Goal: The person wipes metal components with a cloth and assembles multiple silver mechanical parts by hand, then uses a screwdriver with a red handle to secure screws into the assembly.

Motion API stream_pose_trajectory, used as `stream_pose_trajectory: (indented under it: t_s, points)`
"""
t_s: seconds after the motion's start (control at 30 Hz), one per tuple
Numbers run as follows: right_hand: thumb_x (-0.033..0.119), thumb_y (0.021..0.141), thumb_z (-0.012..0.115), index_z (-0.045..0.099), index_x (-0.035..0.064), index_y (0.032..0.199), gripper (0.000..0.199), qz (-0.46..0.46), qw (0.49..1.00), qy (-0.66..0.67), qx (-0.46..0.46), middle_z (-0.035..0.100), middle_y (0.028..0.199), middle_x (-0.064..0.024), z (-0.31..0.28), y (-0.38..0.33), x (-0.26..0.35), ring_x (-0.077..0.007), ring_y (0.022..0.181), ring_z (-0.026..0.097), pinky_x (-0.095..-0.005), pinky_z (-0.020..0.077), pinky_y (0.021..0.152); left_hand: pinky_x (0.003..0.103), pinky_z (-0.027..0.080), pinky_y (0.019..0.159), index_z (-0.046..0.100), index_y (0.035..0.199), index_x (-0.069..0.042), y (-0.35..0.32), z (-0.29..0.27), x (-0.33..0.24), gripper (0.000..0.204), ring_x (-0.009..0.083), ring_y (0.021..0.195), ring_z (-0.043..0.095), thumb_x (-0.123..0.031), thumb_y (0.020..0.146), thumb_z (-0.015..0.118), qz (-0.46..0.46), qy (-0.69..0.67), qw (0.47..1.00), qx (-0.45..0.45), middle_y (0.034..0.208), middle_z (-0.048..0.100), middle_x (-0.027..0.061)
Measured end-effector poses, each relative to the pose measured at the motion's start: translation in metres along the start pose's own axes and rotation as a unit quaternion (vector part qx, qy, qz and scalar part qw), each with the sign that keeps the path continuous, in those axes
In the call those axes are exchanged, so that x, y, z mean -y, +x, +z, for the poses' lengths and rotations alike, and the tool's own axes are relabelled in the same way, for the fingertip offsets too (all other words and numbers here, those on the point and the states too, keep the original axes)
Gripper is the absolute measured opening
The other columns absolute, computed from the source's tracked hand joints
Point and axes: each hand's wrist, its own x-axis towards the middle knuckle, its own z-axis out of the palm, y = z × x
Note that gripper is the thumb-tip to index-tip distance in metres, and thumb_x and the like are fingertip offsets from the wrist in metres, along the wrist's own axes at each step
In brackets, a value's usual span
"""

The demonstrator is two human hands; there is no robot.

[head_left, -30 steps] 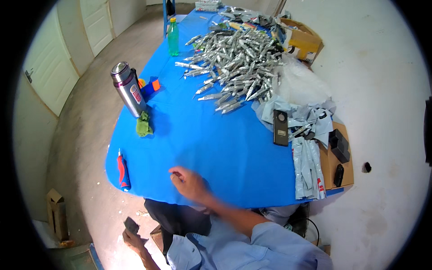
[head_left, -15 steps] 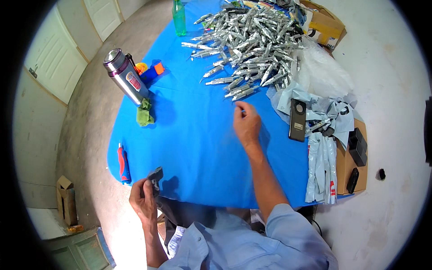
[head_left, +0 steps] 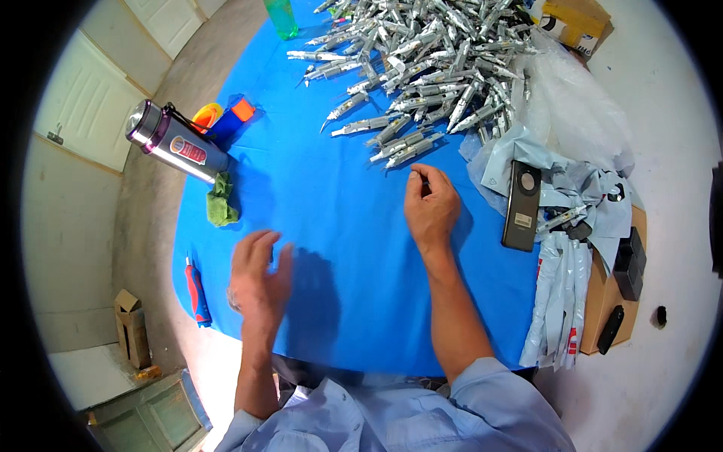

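Observation:
My left hand (head_left: 260, 275) hovers over the left front of the blue-covered table, smeared by motion. Its thumb stands apart from the curled fingers, and no object shows between them. A small greyish patch at its outer edge is too blurred to name. My right hand (head_left: 431, 203) is closed with thumb and fingers together, just on the near side of the pile; whatever it may hold is hidden. Closest to it lie slim silver-grey pen-shaped devices (head_left: 413, 149), part of a large heap (head_left: 422, 75) at the far side.
Left are a steel flask (head_left: 177, 143), green cloth (head_left: 221, 202), blue-orange tape dispenser (head_left: 232, 120) and red-blue screwdriver (head_left: 196, 292). A green bottle (head_left: 282, 16) stands far left. Right lie a dark phone-like device (head_left: 521, 203), plastic bags (head_left: 557, 301), black box (head_left: 629, 264) and cardboard (head_left: 602, 301).
My left hand has moved from the table's front edge forward over the cloth; the dark grey piece it held no longer shows. My right hand stays close to the pile. The view has shifted.

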Motion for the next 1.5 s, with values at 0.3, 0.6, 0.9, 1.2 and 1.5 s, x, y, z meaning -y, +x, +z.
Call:
stream_pose_trajectory:
  t_s: [0.3, 0.6, 0.9, 1.2, 1.5]
  points:
    - [0.016, 0.096, 0.066, 0.078, 0.0053, 0.104, 0.018, 0.030, 0.999, 0.019, 0.005, 0.075, 0.097, -0.0122, -0.005, 0.012, 0.004, -0.0287, 0.078, 0.073, -0.0411, 0.0578, 0.072, 0.038, 0.054, 0.062, 0.075, 0.110, -0.005, 0.064, 0.123, -0.071, 0.026, 0.0250, 0.072, 0.070, -0.023, 0.093, 0.082, -0.046, -0.090, 0.989, 0.110, 0.092, 0.073, 0.0113]
    - [0.015, 0.097, 0.066, 0.077, 0.0025, 0.103, 0.018, 0.039, 0.998, 0.055, -0.001, 0.075, 0.096, -0.0140, -0.002, 0.015, -0.002, -0.0313, 0.082, 0.073, -0.0417, 0.0575, 0.074, 0.043, 0.055, 0.063, 0.074, 0.102, -0.008, 0.073, 0.152, -0.071, 0.013, 0.0322, 0.073, 0.070, -0.017, 0.094, 0.078, 0.011, -0.094, 0.993, 0.066, 0.090, 0.070, 0.0111]
    - [0.011, 0.097, 0.068, 0.070, -0.0029, 0.110, 0.020, 0.067, 0.991, 0.106, -0.041, 0.074, 0.094, -0.0158, 0.000, 0.014, 0.000, -0.0263, 0.081, 0.074, -0.0375, 0.0596, 0.070, 0.034, 0.045, 0.059, 0.073, 0.096, 0.000, 0.073, 0.150, -0.064, 0.008, 0.0194, 0.063, 0.057, -0.007, 0.096, 0.075, -0.022, -0.209, 0.978, 0.012, 0.081, 0.065, 0.0111]
    - [0.013, 0.100, 0.068, 0.067, -0.0020, 0.105, 0.016, 0.063, 0.986, 0.155, -0.025, 0.073, 0.086, -0.0087, -0.001, 0.011, 0.006, -0.0147, 0.073, 0.071, -0.0300, 0.0571, 0.066, 0.031, 0.042, 0.057, 0.072, 0.095, 0.003, 0.074, 0.145, -0.063, 0.019, 0.0116, 0.063, 0.053, -0.015, 0.102, 0.071, -0.077, -0.275, 0.958, 0.031, 0.073, 0.062, 0.0057]
    - [0.030, 0.108, 0.064, 0.072, -0.0033, 0.100, 0.035, 0.109, 0.954, 0.229, 0.160, 0.070, 0.077, -0.0061, 0.004, 0.000, 0.025, -0.0095, 0.059, 0.064, -0.0233, 0.0475, 0.049, 0.022, 0.037, 0.049, 0.071, 0.097, -0.003, 0.073, 0.145, -0.053, 0.028, 0.0034, 0.057, 0.051, -0.028, 0.107, 0.067, -0.223, -0.467, 0.851, 0.093, 0.075, 0.063, -0.0020]
